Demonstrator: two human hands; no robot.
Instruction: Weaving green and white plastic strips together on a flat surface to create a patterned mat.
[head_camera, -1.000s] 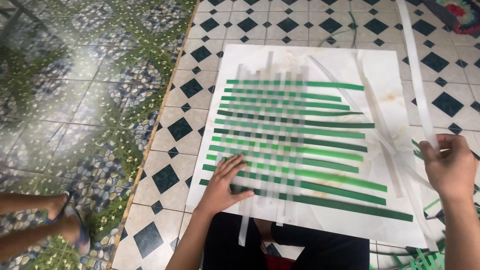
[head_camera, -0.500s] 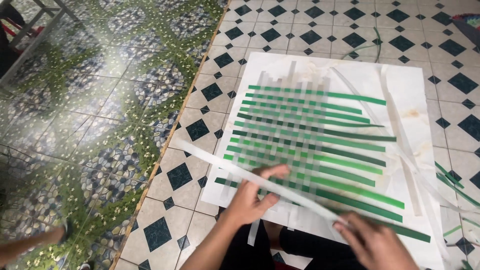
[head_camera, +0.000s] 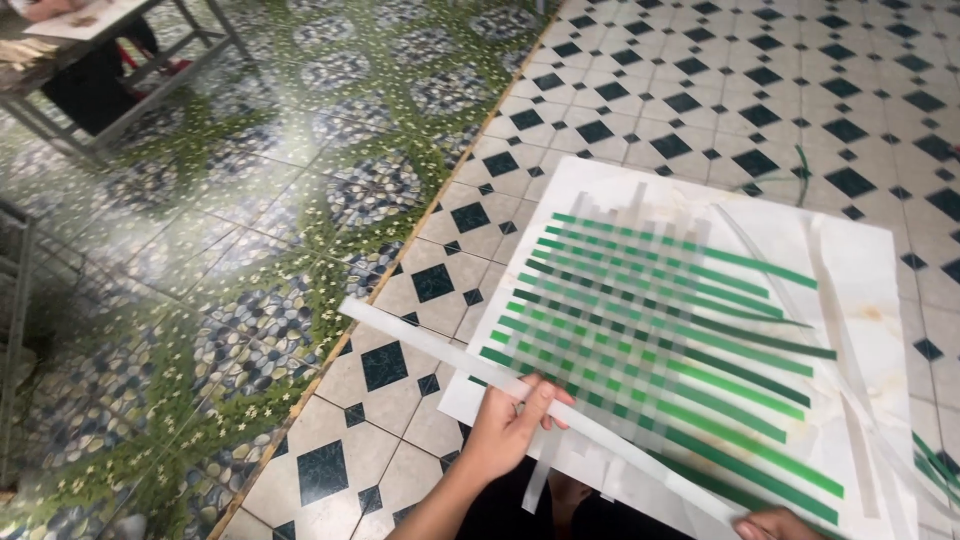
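Note:
A white board (head_camera: 870, 270) lies on the tiled floor with a mat (head_camera: 650, 320) of green and white paper strips woven on it. My left hand (head_camera: 510, 425) rests at the mat's near left edge and pinches a long white strip (head_camera: 430, 345) that runs from the floor at the left across the board's front. My right hand (head_camera: 775, 525) shows only at the bottom edge, holding the same strip's other end. Loose white strips (head_camera: 835, 300) lie on the board's right side.
Black-and-white diamond tiles (head_camera: 700, 90) surround the board; green flowered tiles (head_camera: 250, 250) cover the floor to the left. A metal-legged table (head_camera: 90, 70) stands at the top left. Loose green strips (head_camera: 935, 460) lie off the board's right edge.
My right hand left the far right side, carrying the white strip down and across the board's front. My left hand took hold of it at the mat's edge. The view shifted left.

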